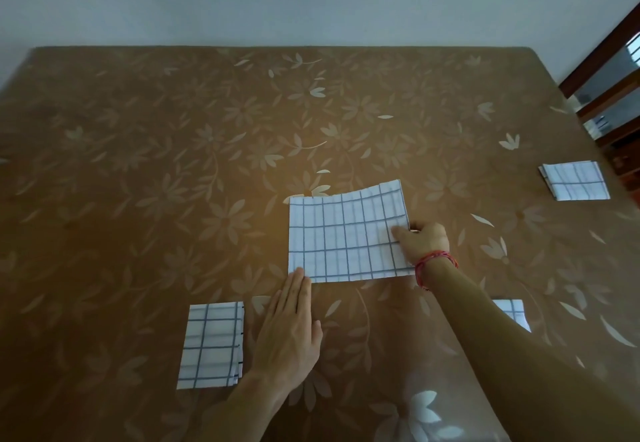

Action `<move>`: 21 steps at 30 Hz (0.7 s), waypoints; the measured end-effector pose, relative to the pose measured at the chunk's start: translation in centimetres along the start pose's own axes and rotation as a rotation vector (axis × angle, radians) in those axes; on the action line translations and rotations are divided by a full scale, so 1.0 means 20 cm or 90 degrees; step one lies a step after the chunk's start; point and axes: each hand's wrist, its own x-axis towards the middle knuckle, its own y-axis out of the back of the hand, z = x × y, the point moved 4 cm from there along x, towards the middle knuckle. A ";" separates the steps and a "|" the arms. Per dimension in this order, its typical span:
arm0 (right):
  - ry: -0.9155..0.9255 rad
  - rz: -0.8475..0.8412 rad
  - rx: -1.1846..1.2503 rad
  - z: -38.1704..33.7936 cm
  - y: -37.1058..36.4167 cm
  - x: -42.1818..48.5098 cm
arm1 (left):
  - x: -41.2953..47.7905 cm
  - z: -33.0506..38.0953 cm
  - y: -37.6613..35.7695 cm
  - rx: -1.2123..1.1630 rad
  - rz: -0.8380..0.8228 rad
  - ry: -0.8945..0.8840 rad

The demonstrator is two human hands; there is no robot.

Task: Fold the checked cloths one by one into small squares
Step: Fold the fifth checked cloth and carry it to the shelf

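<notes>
A white cloth with blue checks (pixel 343 233) lies partly folded in the middle of the brown flowered table (pixel 173 164). My right hand (pixel 424 240) pinches its right edge, thumb on top, and that side lifts slightly. My left hand (pixel 294 324) lies flat with straight fingers, the fingertips pressing the cloth's near left corner. A folded checked cloth (pixel 211 344) sits to the left of my left hand. Another folded one (pixel 575 182) lies at the far right. A third checked cloth (pixel 514 313) shows partly behind my right forearm.
The table's far edge meets a pale wall (pixel 311 1). A dark wooden chair (pixel 609 78) stands past the right corner. A red thread band (pixel 434 261) circles my right wrist.
</notes>
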 end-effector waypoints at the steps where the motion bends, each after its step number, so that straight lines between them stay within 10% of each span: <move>1: -0.004 0.012 0.011 0.02 0.00 0.00 | 0.01 0.00 0.01 -0.006 0.013 -0.004; 9: -0.105 0.089 0.212 0.15 0.04 -0.11 | 0.10 0.10 0.11 -0.050 0.059 -0.059; 21: -0.255 -0.198 0.440 0.22 -0.12 -0.42 | 0.21 0.12 0.08 -0.009 0.035 -0.130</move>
